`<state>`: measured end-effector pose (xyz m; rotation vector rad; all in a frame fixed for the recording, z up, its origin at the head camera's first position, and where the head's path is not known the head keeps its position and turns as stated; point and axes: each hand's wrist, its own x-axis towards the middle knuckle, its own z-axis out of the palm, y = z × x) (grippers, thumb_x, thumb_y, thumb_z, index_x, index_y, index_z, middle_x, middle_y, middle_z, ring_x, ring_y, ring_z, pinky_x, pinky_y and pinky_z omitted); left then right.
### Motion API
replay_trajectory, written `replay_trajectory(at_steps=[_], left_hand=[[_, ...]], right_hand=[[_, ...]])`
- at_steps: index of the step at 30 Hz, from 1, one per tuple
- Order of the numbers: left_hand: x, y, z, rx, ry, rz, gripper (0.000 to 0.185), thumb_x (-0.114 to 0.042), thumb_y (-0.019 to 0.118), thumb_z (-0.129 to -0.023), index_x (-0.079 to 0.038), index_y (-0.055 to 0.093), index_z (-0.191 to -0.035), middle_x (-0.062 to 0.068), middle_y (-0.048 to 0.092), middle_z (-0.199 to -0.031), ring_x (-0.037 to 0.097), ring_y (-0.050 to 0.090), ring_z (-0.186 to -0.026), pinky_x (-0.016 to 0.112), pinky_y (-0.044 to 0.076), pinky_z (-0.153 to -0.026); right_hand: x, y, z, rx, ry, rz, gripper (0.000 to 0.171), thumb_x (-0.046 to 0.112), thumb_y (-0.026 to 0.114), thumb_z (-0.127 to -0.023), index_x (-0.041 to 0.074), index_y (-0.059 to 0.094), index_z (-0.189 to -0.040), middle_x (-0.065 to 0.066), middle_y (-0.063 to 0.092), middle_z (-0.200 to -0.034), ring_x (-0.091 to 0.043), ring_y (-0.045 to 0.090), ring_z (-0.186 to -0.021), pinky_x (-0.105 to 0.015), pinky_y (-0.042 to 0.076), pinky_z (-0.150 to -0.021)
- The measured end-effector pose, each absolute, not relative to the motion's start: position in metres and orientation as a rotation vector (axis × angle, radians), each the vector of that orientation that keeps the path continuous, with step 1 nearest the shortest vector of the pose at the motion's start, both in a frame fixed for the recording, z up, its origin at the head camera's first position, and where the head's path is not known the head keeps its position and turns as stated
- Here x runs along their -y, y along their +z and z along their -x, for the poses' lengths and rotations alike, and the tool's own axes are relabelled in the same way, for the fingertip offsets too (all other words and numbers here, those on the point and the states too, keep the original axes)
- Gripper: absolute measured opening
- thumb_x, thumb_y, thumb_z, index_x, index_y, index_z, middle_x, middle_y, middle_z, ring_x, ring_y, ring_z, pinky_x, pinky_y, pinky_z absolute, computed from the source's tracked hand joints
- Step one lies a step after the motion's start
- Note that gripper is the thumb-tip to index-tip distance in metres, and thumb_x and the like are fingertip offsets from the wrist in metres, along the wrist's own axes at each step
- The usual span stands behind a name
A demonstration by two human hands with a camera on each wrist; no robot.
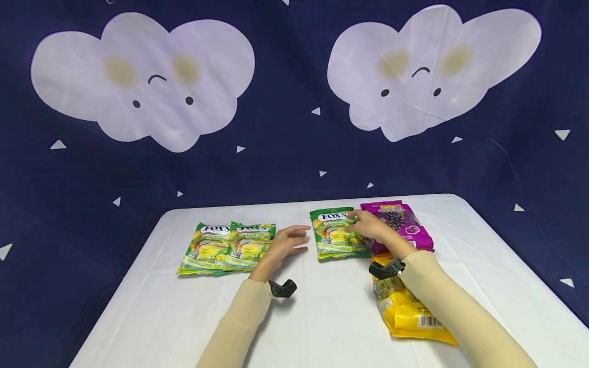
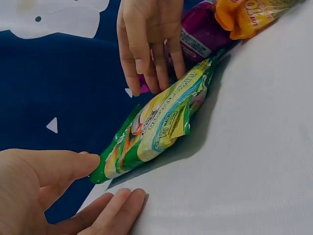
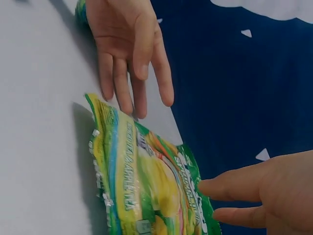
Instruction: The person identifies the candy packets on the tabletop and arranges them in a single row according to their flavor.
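Note:
A green FOX'S Spring Tea candy bag (image 1: 333,240) lies face up at the back middle of the white table. My left hand (image 1: 282,245) is beside its left edge, fingers spread and reaching toward it. In the left wrist view, the thumb (image 2: 73,164) overlaps a green corner of the bag while the other fingers lie low by the tabletop. Over the bag's right side is my right hand (image 1: 368,225), its fingers extended and loosely bent. The right wrist view shows two of its fingertips right at the green top edge of the bag (image 3: 146,181).
Two more FOX'S bags, one (image 1: 209,248) partly under the other (image 1: 250,248), lie left of my left hand. A purple candy bag (image 1: 405,222) sits right of the middle bag, with a yellow bag (image 1: 414,312) in front, partly under my right sleeve. A dark blue cloth (image 1: 285,174) hangs behind.

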<state>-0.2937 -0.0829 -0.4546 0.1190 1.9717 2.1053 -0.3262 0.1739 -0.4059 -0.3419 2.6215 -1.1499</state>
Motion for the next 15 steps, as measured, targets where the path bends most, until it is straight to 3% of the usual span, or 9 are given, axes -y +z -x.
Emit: replay_trajectory(at_steps=[8,15], left_hand=[[0.073,-0.458,0.302,-1.887,2.131,-0.107,0.043,0.004,0.061,-0.090,0.004,0.055,-0.132,0.026,0.048,-0.132,0.036,0.058,-0.112,0.038,0.053,-0.087],[0.064,-0.453,0.306,-1.873,2.085,-0.080,0.040,0.008,0.057,-0.090,0.006,0.056,-0.130,0.023,0.055,-0.128,0.036,0.059,-0.111,0.036,0.054,-0.085]], right_hand=[[-0.173,-0.406,0.338,-2.557,-1.114,0.246,0.048,0.014,0.066,-0.088,-0.012,0.052,-0.126,-0.029,0.050,-0.128,-0.032,0.055,-0.102,-0.043,0.053,-0.079],[-0.172,-0.400,0.341,-2.469,-1.086,0.188,0.047,0.010,0.065,-0.087,-0.013,0.048,-0.125,-0.030,0.043,-0.133,-0.044,0.047,-0.120,-0.051,0.053,-0.083]])
